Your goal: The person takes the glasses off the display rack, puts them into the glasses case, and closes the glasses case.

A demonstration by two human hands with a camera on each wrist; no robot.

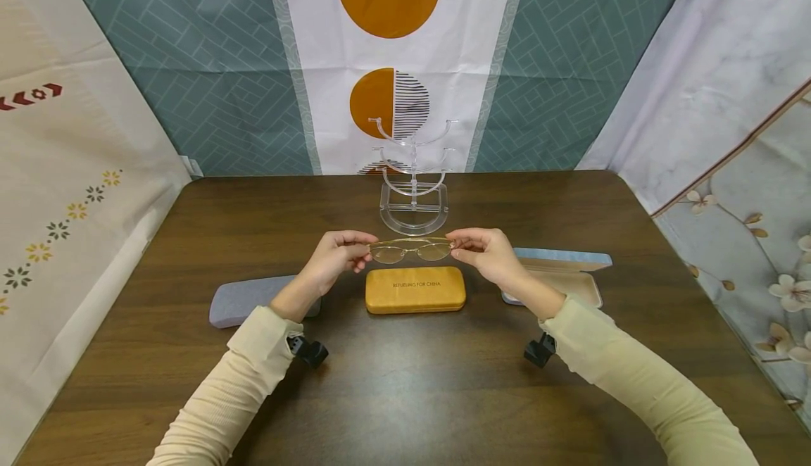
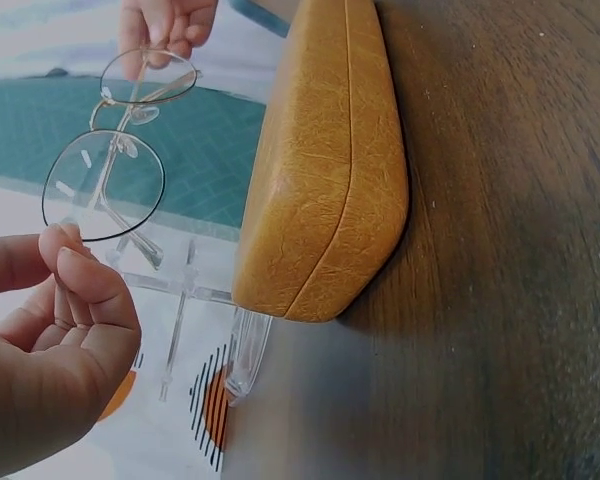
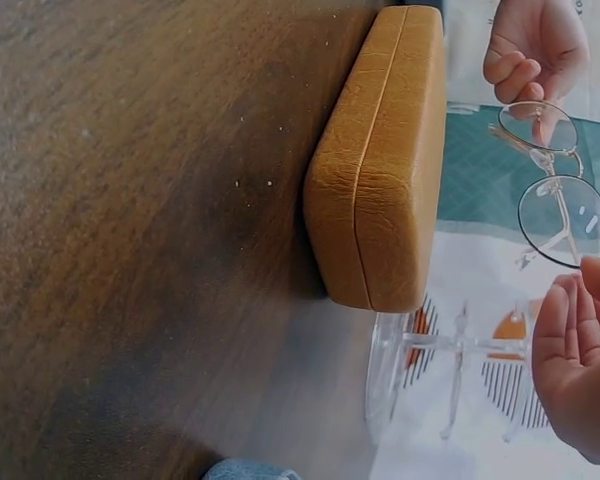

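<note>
A pair of thin gold-rimmed eyeglasses [image 1: 434,252] is held up by both hands, one at each end of the frame. My left hand [image 1: 338,258] pinches the left end between thumb and fingers, while my right hand [image 1: 484,251] pinches the right end. In the left wrist view, the thin temples of the glasses [image 2: 105,185] cross behind the round lenses. Below them on the table lies a closed mustard-yellow glasses case [image 1: 415,298] with lettering on its lid. Just beyond the hands stands a clear tiered display stand [image 1: 414,191] with nothing on its arms.
A grey-blue closed case [image 1: 253,300] lies at the left, partly hidden by the left forearm. At the right, a light blue case [image 1: 564,258] stands open with a beige lining, partly behind the right forearm. Patterned cloths [image 1: 241,65] hang behind the brown wooden table [image 1: 405,395].
</note>
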